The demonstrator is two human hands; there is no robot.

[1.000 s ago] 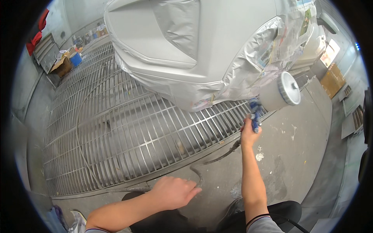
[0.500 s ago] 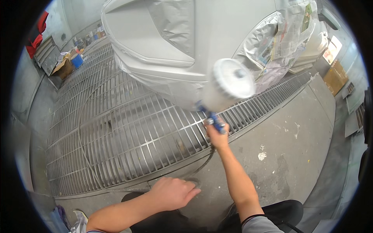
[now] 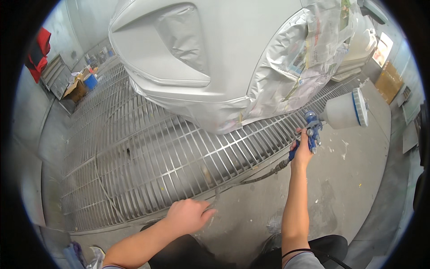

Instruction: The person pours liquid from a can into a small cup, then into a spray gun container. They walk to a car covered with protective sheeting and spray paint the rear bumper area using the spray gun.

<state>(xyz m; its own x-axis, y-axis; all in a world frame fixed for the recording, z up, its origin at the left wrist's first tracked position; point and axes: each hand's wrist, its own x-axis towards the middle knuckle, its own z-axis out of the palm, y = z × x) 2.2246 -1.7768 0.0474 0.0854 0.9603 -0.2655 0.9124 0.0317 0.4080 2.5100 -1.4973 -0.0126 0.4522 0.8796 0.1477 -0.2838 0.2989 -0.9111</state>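
Note:
My right hand (image 3: pixel 303 150) is wrapped round the handle of a blue spray gun (image 3: pixel 313 127). The gun's white cup (image 3: pixel 342 111), with a blue-rimmed lid, lies tilted sideways to the right. A grey air hose (image 3: pixel 260 178) runs from the handle down toward my left hand (image 3: pixel 190 216). That hand is closed, low in front of my knees, and the hose appears to pass through its fingers, partly hidden. Ahead stands a silver-grey car bumper (image 3: pixel 228 58). Masking film and newspaper (image 3: pixel 291 67) cover the wheel area beside it; crinkled film (image 3: pixel 181 38) covers its recess.
A metal floor grating (image 3: pixel 156 166) spreads under and before the bumper, bordered by grey floor (image 3: pixel 340 179). At the far left are a cardboard box (image 3: pixel 75 91), a blue container (image 3: pixel 90 81) and red cloth (image 3: pixel 39 54). Another cardboard box (image 3: pixel 389 83) stands far right.
My right hand has swung the spray gun right, away from the bumper's lower corner, and its cup has tipped sideways. My left hand has shifted slightly left. The view has moved a little.

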